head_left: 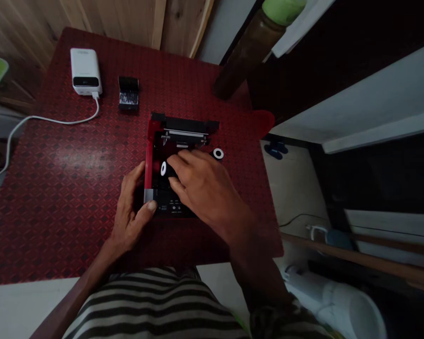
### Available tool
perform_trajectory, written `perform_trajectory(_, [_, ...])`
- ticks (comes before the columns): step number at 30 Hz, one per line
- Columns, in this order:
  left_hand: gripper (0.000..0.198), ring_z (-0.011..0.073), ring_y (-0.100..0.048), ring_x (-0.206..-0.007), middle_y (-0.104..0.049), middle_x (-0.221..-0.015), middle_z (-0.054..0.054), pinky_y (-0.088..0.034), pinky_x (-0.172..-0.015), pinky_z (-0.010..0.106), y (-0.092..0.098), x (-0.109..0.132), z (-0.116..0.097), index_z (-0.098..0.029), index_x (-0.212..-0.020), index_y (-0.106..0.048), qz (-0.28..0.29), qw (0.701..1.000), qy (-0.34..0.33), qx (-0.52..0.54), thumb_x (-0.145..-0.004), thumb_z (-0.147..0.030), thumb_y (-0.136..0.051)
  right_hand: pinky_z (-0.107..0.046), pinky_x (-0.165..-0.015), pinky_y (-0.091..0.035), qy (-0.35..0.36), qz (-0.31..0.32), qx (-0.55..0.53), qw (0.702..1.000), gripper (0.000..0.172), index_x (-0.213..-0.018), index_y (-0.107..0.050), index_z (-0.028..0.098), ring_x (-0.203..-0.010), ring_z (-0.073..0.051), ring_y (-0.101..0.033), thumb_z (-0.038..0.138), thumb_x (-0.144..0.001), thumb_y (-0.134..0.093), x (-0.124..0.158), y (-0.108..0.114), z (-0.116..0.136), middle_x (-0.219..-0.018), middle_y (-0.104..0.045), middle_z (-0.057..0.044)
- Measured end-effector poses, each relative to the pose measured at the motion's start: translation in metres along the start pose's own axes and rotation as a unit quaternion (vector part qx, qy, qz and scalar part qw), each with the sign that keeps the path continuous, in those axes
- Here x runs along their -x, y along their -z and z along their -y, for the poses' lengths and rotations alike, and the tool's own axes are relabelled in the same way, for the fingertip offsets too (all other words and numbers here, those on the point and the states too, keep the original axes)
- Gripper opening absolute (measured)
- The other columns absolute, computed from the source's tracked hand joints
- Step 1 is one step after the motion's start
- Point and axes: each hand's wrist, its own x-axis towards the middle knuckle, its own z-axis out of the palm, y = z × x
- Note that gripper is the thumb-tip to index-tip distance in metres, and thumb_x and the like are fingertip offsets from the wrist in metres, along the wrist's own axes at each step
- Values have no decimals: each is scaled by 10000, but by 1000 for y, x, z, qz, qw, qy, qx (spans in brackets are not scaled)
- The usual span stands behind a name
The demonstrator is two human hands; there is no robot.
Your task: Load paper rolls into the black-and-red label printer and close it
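Observation:
A small red and black machine that looks like a printer lies open on the table, with a metal bar and black parts along its far side. My left hand grips its near left corner, thumb on top and fingers against the side. Over the open bay, the fingers of my right hand are closed around a black roll with a white ring-shaped core. A second white ring shows just past my right knuckles; whether it belongs to the same roll, I cannot tell. Near my left thumb is a black button panel.
The red patterned table holds a white power bank with a white cable. Beside it sits a small black roll with a silvery strip. A tall brown bottle with a green lid stands at the back right.

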Motion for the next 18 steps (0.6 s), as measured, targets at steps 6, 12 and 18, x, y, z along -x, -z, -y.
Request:
perform_trajectory(6, [723,412,-587,-1674,-589,-1835,114,-524,-1366,604,1,-1,-7,-370,-1857,-512,3,1000,12,-1,-1188,-611,-646,-431,-998,-690,-82,-215,-159,960,231,-1268,-821,282,-1052,-259,-854,161,-1072,-831,73,26,-15,-1179,-908,-35])
perform_trajectory(12, [734,404,-638,-1608,-625,-1795,81,-563,-1319,549,1,-2,-6,-402,-1839,-549,-12,999,30,-11,-1160,-656,-665,-432,-977,-733,-263,-241,-348,867,284,-1274,-840,290,-1100,-254,-893,280,-991,-867,140,-28,-55,-1232,-933,-52])
perform_trajectory(18, [750,421,-635,-1593,-659,-1749,67,-517,-1358,555,2,-3,-5,-403,-1805,-591,-22,999,30,-27,-1138,-738,-667,-375,-935,-713,-255,-187,-389,865,331,-1267,-866,259,-1034,-230,-898,246,-951,-768,138,-90,-49,-1191,-947,-61])
